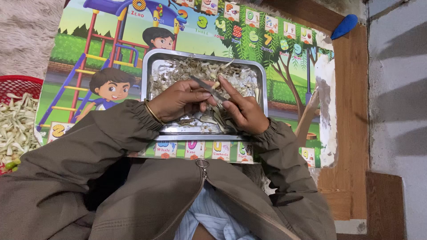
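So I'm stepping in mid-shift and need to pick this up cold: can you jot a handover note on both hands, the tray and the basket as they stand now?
Left hand: grip shut on a small knife, blade pointing right.
Right hand: fingers pinch a small pale piece against the blade.
Steel tray on the picture mat: holds a heap of dry husk scraps and some pale pieces.
Red basket, far left: full of pale pieces.
Done or left: the pictures cannot tell which heap is finished.

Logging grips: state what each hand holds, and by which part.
Left hand grips a small knife by its handle end; right hand pinches a small pale piece at its fingertips.
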